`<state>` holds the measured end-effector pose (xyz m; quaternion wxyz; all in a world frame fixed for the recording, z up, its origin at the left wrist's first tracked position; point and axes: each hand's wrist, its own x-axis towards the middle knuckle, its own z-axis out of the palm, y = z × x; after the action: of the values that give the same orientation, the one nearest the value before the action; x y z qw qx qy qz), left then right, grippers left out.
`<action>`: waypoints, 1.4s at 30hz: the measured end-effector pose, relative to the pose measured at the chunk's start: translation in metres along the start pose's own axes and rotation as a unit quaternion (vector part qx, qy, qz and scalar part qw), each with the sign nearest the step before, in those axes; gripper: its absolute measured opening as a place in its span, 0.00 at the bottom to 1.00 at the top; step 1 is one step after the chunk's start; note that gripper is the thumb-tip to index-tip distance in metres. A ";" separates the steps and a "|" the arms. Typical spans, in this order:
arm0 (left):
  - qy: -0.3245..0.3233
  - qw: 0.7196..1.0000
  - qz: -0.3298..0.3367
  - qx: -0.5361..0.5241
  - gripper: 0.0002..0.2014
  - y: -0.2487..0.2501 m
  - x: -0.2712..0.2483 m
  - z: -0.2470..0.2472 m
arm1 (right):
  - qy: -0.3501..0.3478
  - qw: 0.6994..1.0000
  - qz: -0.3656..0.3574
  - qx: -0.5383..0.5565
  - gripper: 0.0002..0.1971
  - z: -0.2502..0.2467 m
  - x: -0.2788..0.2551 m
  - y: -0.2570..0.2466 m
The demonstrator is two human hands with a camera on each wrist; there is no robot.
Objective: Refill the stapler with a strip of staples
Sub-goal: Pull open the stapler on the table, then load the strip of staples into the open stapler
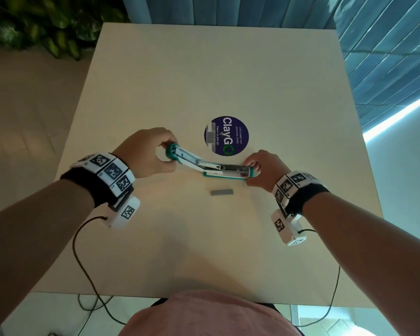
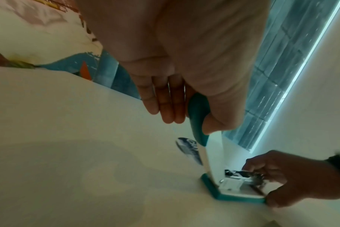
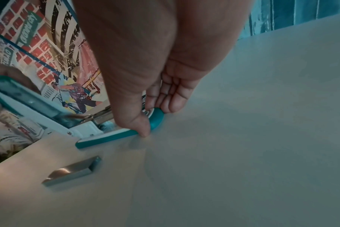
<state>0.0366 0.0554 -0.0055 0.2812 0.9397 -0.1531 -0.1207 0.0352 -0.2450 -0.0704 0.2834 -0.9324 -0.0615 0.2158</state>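
A white and teal stapler [image 1: 211, 166] lies swung wide apart on the cream table [image 1: 204, 69], its metal staple channel [image 1: 218, 167] exposed. My left hand [image 1: 153, 154] pinches the teal end of the lifted top cover [image 2: 197, 116] between thumb and fingers. My right hand [image 1: 260, 168] grips the front end of the stapler base [image 3: 155, 119], thumb on the near side and fingers on the far side, holding it down on the table. A grey strip of staples [image 1: 222, 192] lies loose on the table just in front of the base; the right wrist view shows this staple strip [image 3: 72, 170] too.
A round dark blue sticker [image 1: 227, 135] is stuck to the table just behind the stapler. Black cables [image 1: 83, 258] run from both wristbands over the near table edge. A leafy plant [image 1: 46, 25] stands off the far left corner.
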 end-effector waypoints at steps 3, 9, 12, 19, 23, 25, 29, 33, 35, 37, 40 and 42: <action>-0.019 0.999 -0.035 0.031 0.13 -0.021 -0.004 0.007 | -0.003 1.000 0.000 -0.010 0.19 0.000 0.000 0.000; -0.057 0.993 -0.095 0.036 0.14 -0.042 -0.005 0.031 | -0.007 1.000 0.002 -0.022 0.19 -0.001 0.000 -0.003; -0.039 0.989 -0.140 -0.015 0.17 -0.049 -0.011 0.041 | 0.001 1.000 -0.001 -0.014 0.19 0.000 -0.001 -0.001; -0.026 0.988 -0.147 -0.037 0.19 -0.053 -0.014 0.045 | 0.040 0.999 -0.014 -0.011 0.25 0.002 -0.014 -0.013; -0.009 0.988 -0.149 -0.046 0.19 -0.053 -0.015 0.047 | 0.024 0.989 -0.135 -0.049 0.17 0.015 -0.036 -0.040; -0.006 0.987 -0.150 -0.054 0.19 -0.053 -0.016 0.048 | -0.022 0.981 -0.164 -0.105 0.17 0.028 -0.041 -0.049; -0.014 0.987 -0.147 -0.061 0.19 -0.055 -0.015 0.048 | -0.044 0.974 -0.164 -0.146 0.18 0.052 -0.040 -0.049; -0.013 0.987 -0.146 -0.064 0.18 -0.056 -0.015 0.049 | -0.008 0.978 -0.153 -0.139 0.12 0.061 -0.036 -0.045; -0.010 0.987 -0.145 -0.065 0.18 -0.057 -0.016 0.050 | -0.017 0.977 -0.155 -0.143 0.12 0.060 -0.034 -0.044; -0.008 0.988 -0.143 -0.064 0.19 -0.058 -0.016 0.050 | -0.022 0.975 -0.168 -0.142 0.11 0.056 -0.033 -0.046; -0.010 0.988 -0.140 -0.060 0.18 -0.058 -0.015 0.050 | 0.028 0.976 -0.182 -0.116 0.08 0.041 -0.032 -0.048; -0.009 0.988 -0.140 -0.059 0.18 -0.059 -0.014 0.050 | 0.060 0.977 -0.175 -0.109 0.07 0.026 -0.027 -0.048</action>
<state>0.0206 0.0826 -0.0777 0.3147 0.9326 -0.0157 -0.1761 -0.0004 -0.1986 -0.0538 0.2171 -0.9435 -0.2301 0.0984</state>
